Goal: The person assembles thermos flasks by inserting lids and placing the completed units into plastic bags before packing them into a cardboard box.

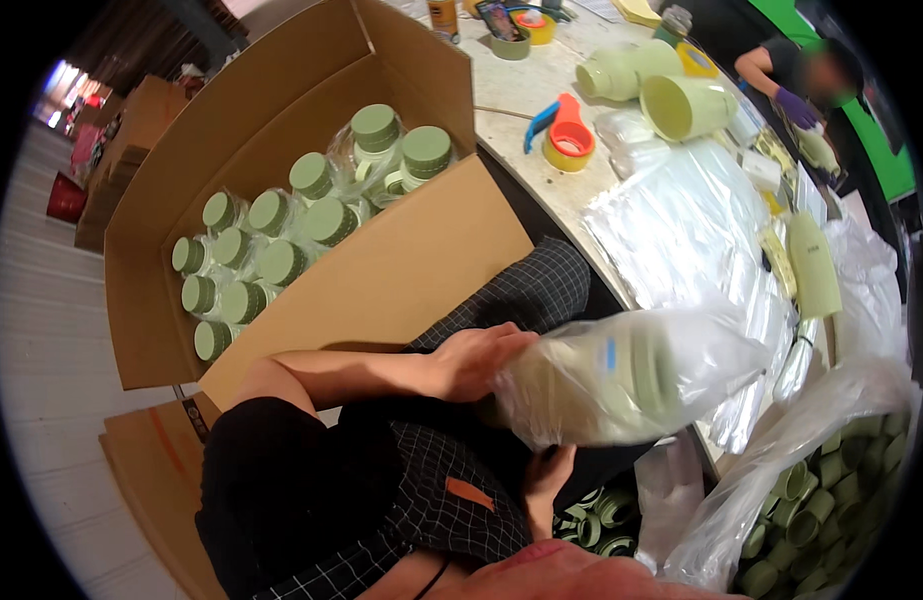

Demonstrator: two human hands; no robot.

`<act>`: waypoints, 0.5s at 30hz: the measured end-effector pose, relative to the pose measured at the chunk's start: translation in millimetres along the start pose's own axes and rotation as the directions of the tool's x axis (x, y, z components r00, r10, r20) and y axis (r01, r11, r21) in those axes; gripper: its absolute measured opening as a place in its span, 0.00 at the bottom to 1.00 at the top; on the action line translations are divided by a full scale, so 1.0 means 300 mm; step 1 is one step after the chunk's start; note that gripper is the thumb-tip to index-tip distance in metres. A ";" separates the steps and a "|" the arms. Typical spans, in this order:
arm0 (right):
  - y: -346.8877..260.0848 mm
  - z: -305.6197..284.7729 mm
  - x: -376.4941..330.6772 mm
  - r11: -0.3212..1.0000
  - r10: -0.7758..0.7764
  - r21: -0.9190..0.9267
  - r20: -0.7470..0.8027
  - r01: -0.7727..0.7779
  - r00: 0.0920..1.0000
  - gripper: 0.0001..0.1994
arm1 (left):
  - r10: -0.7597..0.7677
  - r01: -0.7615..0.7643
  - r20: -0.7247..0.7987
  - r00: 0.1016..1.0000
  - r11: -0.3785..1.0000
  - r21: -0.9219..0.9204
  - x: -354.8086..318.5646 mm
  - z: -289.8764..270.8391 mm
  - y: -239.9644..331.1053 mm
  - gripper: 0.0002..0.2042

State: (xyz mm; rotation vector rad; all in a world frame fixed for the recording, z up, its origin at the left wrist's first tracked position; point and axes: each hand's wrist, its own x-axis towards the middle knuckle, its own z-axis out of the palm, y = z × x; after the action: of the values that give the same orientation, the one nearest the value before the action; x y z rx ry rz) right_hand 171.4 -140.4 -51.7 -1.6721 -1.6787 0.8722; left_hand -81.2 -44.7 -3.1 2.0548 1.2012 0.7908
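Over my lap is a pale green bottle [581,385] inside a clear plastic bag, smeared by motion, its wide round end toward the right. The bag's loose end [726,345] spreads out beyond that end. My left hand [478,361] is closed on the bag's left end, fingers curled over it. Below, my right hand [550,473] grips the bag's lower edge, its fingertips partly hidden by the plastic. To the left stands an open cardboard box [381,275] with several bagged bottles with green lids [329,220] upright in rows.
Stacked clear bags [671,235] lie on the white worktable [501,95], with an orange tape dispenser [568,140] and pale green bottle bodies [686,107] beyond. Green ring-shaped parts [816,510] fill a plastic-lined container at lower right. A co-worker [796,85] with purple gloves works across the table.
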 end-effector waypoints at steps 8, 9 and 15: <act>-0.463 0.103 0.348 0.774 -0.296 0.625 0.492 -0.096 0.819 0.38 | 0.026 0.230 -0.426 0.905 0.810 0.540 -0.148 -0.414 -0.050 0.23; -0.547 0.135 0.390 0.784 -0.493 0.591 0.408 0.188 0.769 0.37 | -0.481 0.593 -0.512 0.712 0.802 0.071 -0.188 -0.523 -0.033 0.14; -0.769 0.297 0.461 0.621 -0.778 0.506 0.312 0.598 0.545 0.28 | -0.532 0.747 -0.802 0.271 0.642 -0.173 -0.570 -1.055 -0.631 0.18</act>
State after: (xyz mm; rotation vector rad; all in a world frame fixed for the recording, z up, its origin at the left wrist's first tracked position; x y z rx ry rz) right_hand -40.7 -2.1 75.2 -0.3975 -2.1389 1.1374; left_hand -486.8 -56.3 20.6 1.0006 2.5570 1.2119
